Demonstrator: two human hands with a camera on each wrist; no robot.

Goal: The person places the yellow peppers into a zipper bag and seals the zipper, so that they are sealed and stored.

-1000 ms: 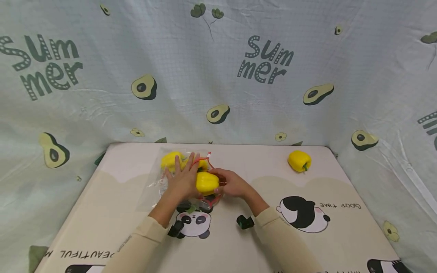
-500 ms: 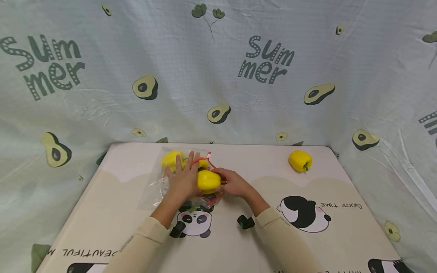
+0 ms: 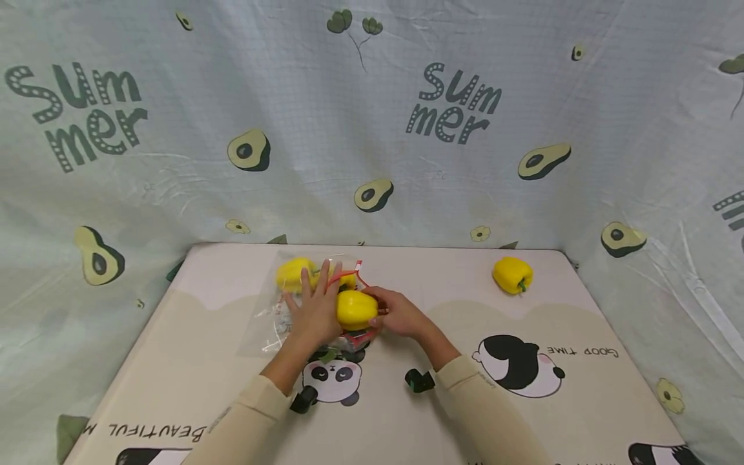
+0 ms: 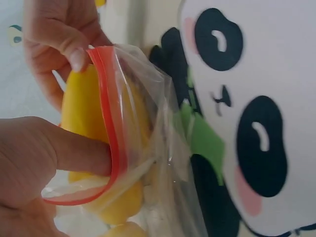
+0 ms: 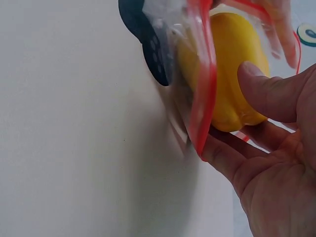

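A yellow bell pepper (image 3: 356,310) lies partly within the mouth of a clear zip bag (image 3: 260,332) edged with a red strip (image 4: 106,89). My right hand (image 3: 401,314) grips its right end, thumb on top and fingers beneath, as the right wrist view shows. Across the bag my left hand (image 3: 316,316) spreads straight fingers. Its thumb (image 4: 84,155) reaches behind the red strip, against the pepper. Another yellow bell pepper (image 3: 294,276) sits inside the bag, with more yellow (image 3: 347,281) showing beside it, partly hidden by the left fingers.
A loose yellow bell pepper (image 3: 513,276) rests at the table's back right. The table (image 3: 232,387) is covered with a cartoon-printed cloth. Behind it hangs an avocado-print curtain (image 3: 314,142). A dark wrist camera (image 3: 419,380) hangs under each wrist.
The head view has drifted slightly. Both hands keep nearly the same places on the bag and pepper, and the loose pepper lies where it was.
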